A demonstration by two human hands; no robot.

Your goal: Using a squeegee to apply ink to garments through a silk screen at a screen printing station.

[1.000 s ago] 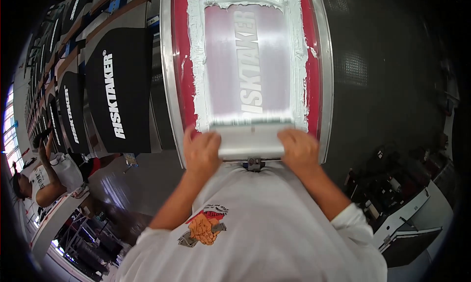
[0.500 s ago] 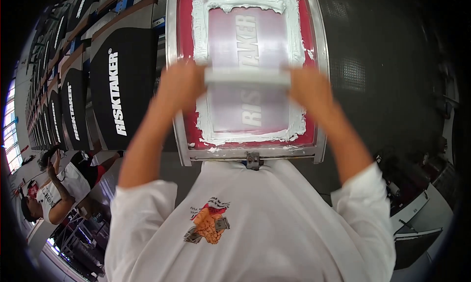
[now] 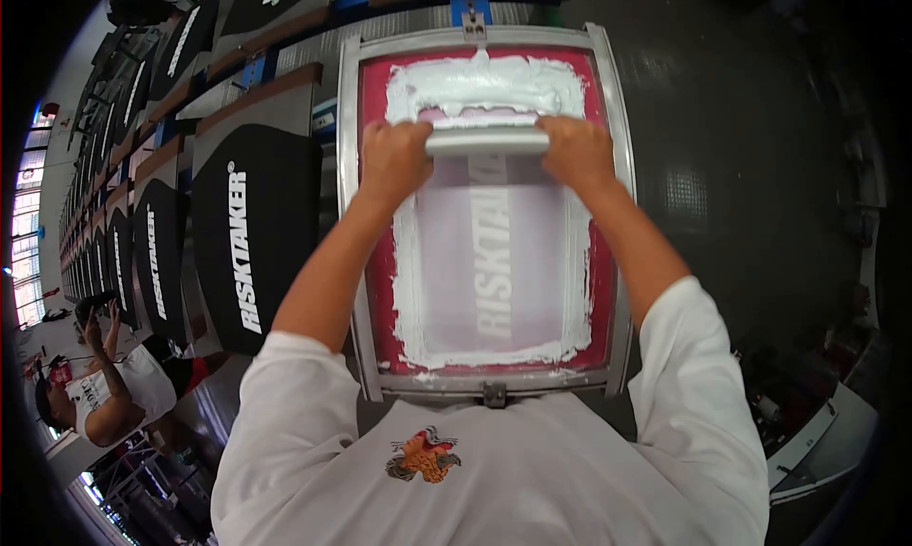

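My left hand (image 3: pixel 394 161) and my right hand (image 3: pixel 579 156) are both closed on a squeegee (image 3: pixel 486 142) with a pale, bar-shaped handle, one at each end. The squeegee lies across a screen-printing screen (image 3: pixel 350 118) with a metal frame, close to its far end. Thick white ink (image 3: pixel 465 82) is heaped beyond the squeegee and smeared around the printing area. Between the squeegee and me, the mesh (image 3: pixel 446 261) looks pale purple, with large white lettering showing through. Red borders surround the ink. The squeegee's blade is hidden under its handle and my hands.
Black printed fabric pieces (image 3: pixel 261 223) lie on a long row of boards to my left. A metal clamp (image 3: pixel 474 23) stands at the screen's far edge. Another person (image 3: pixel 133 384) in a white sleeveless top is at the lower left, arms raised around a dark object.
The squeegee has travelled away from me, from about mid-screen to near the far end, both hands still on it. The whole scene sits lower in view, as my head has tilted up.
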